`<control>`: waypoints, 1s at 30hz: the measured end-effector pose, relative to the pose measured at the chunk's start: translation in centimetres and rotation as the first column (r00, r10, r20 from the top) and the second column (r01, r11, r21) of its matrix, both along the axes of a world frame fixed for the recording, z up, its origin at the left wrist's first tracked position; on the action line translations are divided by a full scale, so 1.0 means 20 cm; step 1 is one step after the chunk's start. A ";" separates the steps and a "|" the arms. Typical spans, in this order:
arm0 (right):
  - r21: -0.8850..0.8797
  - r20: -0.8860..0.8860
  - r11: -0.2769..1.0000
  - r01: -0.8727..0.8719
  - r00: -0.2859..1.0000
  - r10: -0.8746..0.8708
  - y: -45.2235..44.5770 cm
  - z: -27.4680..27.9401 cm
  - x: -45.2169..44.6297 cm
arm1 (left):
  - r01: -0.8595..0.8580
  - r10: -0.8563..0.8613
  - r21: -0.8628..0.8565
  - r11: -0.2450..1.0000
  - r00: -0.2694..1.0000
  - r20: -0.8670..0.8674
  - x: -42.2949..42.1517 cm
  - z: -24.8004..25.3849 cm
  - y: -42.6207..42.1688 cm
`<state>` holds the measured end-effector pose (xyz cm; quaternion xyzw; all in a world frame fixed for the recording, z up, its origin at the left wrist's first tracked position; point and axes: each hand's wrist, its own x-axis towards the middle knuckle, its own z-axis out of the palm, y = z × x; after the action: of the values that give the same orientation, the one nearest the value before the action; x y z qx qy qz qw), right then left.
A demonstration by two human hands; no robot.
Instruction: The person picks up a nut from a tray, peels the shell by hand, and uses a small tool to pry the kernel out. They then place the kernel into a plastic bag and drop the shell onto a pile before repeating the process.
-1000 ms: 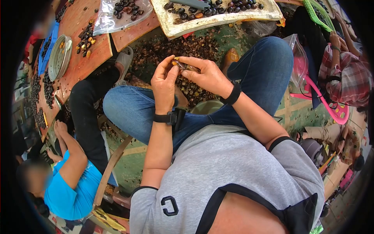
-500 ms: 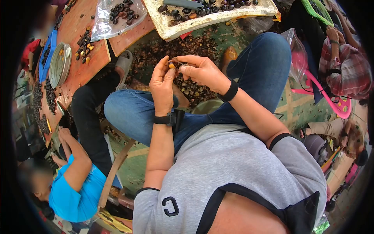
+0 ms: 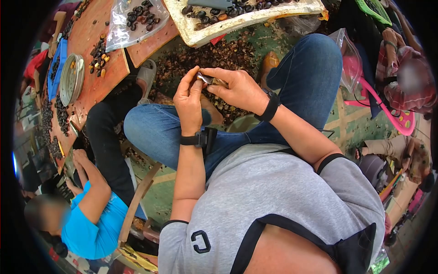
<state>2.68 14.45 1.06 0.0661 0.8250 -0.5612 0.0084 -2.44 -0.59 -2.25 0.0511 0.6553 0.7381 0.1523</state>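
My left hand (image 3: pixel 188 102) is raised above my lap, thumb and forefinger pinched on a small dark-shelled seed, now mostly hidden by the fingers and a blade. Close against it, my right hand (image 3: pixel 242 91) grips a small knife (image 3: pixel 205 79). The knife's shiny blade lies at the left fingertips, and most of its handle is covered by my right fingers. Below both hands, dark shells and bits of peel (image 3: pixel 223 57) litter the floor. Beyond them stands a worn white foam tray (image 3: pixel 203 39) with several dark seeds (image 3: pixel 232 11) and a grey object in it.
A clear plastic bag (image 3: pixel 119 32) of seeds rests on the wooden table (image 3: pixel 89 39) at left. Also there are a round metal tray (image 3: pixel 68 84) and a blue tray (image 3: pixel 54 84). A person in a blue shirt (image 3: pixel 93 228) sits left. A pink chair (image 3: pixel 388 112) stands right, near another person.
The right hand has turned slightly, and the knife blade now shows at the left fingertips. The seed's yellow flesh, visible before, is now covered. My view has shifted slightly.
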 end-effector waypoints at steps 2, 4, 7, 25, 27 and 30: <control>0.000 0.003 1.000 0.011 1.000 -0.011 0.00 -0.01 0.00 | 0.009 -0.009 -0.017 1.000 1.000 -0.011 0.00 0.00 0.00; 0.002 0.007 1.000 0.023 1.000 -0.023 -0.01 -0.03 0.00 | 0.014 -0.014 -0.045 0.999 1.000 0.002 0.00 0.00 0.00; -0.080 -0.125 0.992 0.102 0.986 -0.112 -0.05 -0.08 0.01 | 0.001 -0.002 -0.073 0.997 1.000 -0.024 0.00 -0.01 0.01; -0.626 0.021 0.777 0.064 0.998 -0.065 -0.05 -0.07 0.00 | -0.048 0.041 0.261 0.964 0.999 0.031 0.00 0.00 0.05; -0.513 0.032 0.856 0.060 0.998 -0.051 -0.06 -0.04 0.01 | -0.045 0.046 0.227 0.973 0.999 0.003 0.00 -0.01 0.05; -0.325 0.061 0.944 0.055 0.997 -0.037 -0.05 -0.03 0.01 | -0.044 0.052 0.184 0.982 0.998 -0.042 0.00 -0.03 0.05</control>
<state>2.88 13.46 0.48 0.0981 0.7184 -0.6881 0.0283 -2.37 0.32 -2.82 0.0663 0.5890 0.7973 0.1138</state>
